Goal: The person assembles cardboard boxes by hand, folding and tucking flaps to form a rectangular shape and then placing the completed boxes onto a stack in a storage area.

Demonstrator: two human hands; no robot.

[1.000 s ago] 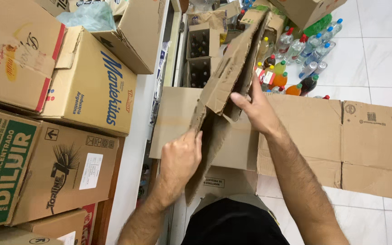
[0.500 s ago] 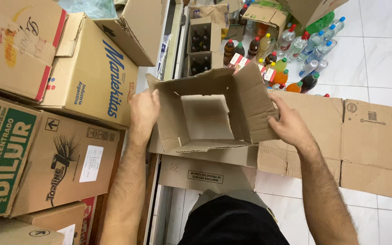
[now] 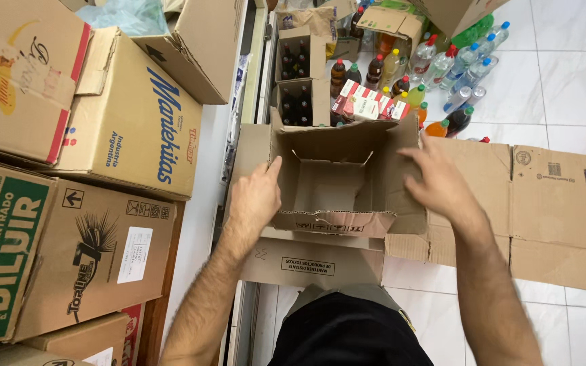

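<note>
Head view looks straight down on an open cardboard box [image 3: 337,183] at the centre of the frame, its top flaps folded out and its inside bare. Left hand [image 3: 256,196], at centre left, lies against the box's left wall: the fingers are held close together and flat on the outside, and the thumb hooks over the upper edge toward the inside. Right hand [image 3: 439,179], at centre right, rests open on the right-hand flap, fingers slightly spread and pointing toward the upper left; it presses on the cardboard rather than closing around it.

Under the box lie flattened cardboard sheets [image 3: 551,203], reaching to the right edge over the white tiled floor [image 3: 564,74]. Just above the box, at upper centre, stand dark glass bottles [image 3: 293,102] in a divided carton, beside red-and-white packets [image 3: 367,102]. Clear plastic bottles with coloured caps [image 3: 462,68] cluster at upper right. Stacked printed cartons [image 3: 69,203] fill the left side of the frame.
</note>
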